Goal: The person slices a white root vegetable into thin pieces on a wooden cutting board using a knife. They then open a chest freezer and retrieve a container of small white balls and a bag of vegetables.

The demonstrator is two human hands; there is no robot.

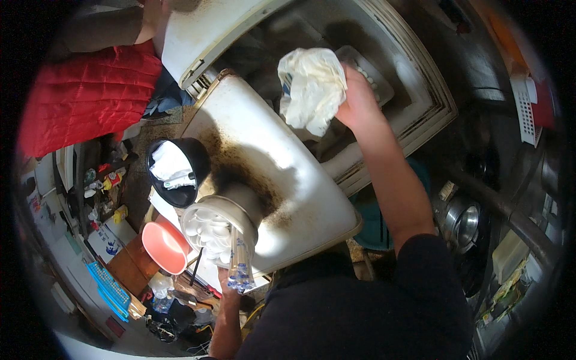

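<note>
My right hand (355, 101) grips a crumpled white plastic bag (312, 90) above the open chest freezer (407, 112). Inside, a translucent tray (387, 92) with several white round items lies partly behind that hand. My left hand (225, 279) is at the lower side of a white tub (249, 216) filled with white plastic spoons (209, 234) and a bundle of clear-wrapped items (240, 265). The tub mostly covers this hand, so its grip cannot be told. The white freezer lid (288, 166) bears brown-black stains. Beside the tub stands a black bin (198, 157) holding white packets (170, 166).
A pink bowl (165, 247) stands left of the tub. At upper left is another person's arm (108, 29), near red quilted fabric (94, 99). Blue baskets (108, 288) lie lower left. Metal bowls (465, 222) and a white basket (524, 112) are at the right.
</note>
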